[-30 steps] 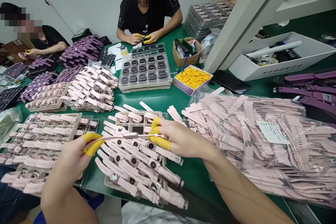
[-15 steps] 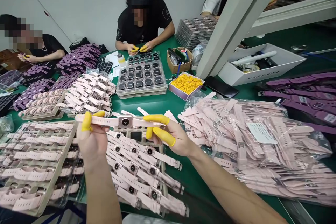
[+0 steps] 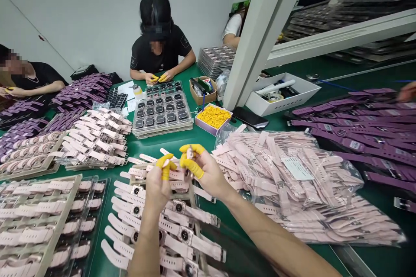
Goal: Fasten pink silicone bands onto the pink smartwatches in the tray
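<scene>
My left hand (image 3: 158, 188), with yellow finger cots, pinches one end of a pale pink watch strap. Between the fingers of my right hand (image 3: 209, 169), also in yellow cots, is the buckle end of a pink watch strap (image 3: 190, 152). Both hands are close together, nearly touching; the watch case they held is hidden or blends in with the watches behind. Under them lies a tray of pink-strapped watches (image 3: 185, 234), several of them face down with dark round sensors showing.
Left stands another tray of pink-strapped watches (image 3: 32, 212). Bagged pink straps (image 3: 276, 151) lie right, purple straps (image 3: 360, 125) beyond. Further back are a box of yellow finger cots (image 3: 214, 117), a phone (image 3: 251, 117), stacked watch-case trays (image 3: 162, 114) and a co-worker (image 3: 160, 52).
My hands have drawn together from wide apart, bringing the strap's two ends near each other. The stretched-out watch has turned from view. The camera view has shifted.
</scene>
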`<state>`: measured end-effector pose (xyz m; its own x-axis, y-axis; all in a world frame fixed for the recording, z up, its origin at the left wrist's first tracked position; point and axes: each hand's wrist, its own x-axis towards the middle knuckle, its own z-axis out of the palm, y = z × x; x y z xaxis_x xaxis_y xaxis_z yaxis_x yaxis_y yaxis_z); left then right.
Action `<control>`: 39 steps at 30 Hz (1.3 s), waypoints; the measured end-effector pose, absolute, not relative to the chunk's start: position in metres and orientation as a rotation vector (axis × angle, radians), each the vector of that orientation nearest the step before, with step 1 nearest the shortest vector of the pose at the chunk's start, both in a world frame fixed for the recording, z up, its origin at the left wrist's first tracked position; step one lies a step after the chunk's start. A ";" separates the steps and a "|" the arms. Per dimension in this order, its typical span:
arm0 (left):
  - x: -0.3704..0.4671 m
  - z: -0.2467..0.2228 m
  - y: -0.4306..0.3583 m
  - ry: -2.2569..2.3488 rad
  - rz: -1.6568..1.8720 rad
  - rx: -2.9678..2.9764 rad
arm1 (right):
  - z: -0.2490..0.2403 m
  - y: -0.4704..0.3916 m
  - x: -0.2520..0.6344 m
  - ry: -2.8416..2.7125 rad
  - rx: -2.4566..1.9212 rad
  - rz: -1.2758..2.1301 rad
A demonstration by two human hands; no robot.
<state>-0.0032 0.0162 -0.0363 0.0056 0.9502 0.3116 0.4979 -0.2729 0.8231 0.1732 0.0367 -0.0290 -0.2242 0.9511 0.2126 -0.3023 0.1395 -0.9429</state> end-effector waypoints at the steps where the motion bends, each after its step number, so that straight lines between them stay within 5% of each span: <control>1: -0.001 -0.038 0.014 1.481 1.153 1.917 | -0.031 0.035 0.171 -1.237 -0.712 1.427; 12: 0.001 -0.047 0.014 1.739 1.008 2.340 | -0.031 0.031 0.169 -1.487 -0.851 1.308; 21: 0.011 -0.048 0.012 1.894 0.628 2.501 | -0.030 0.034 0.166 -1.192 -0.841 1.541; 33: 0.011 -0.072 0.007 1.760 0.915 2.203 | -0.037 0.039 0.175 -1.467 -1.044 1.400; 39: 0.012 -0.050 -0.001 1.278 1.055 1.684 | -0.035 0.035 0.175 -1.779 -1.069 0.949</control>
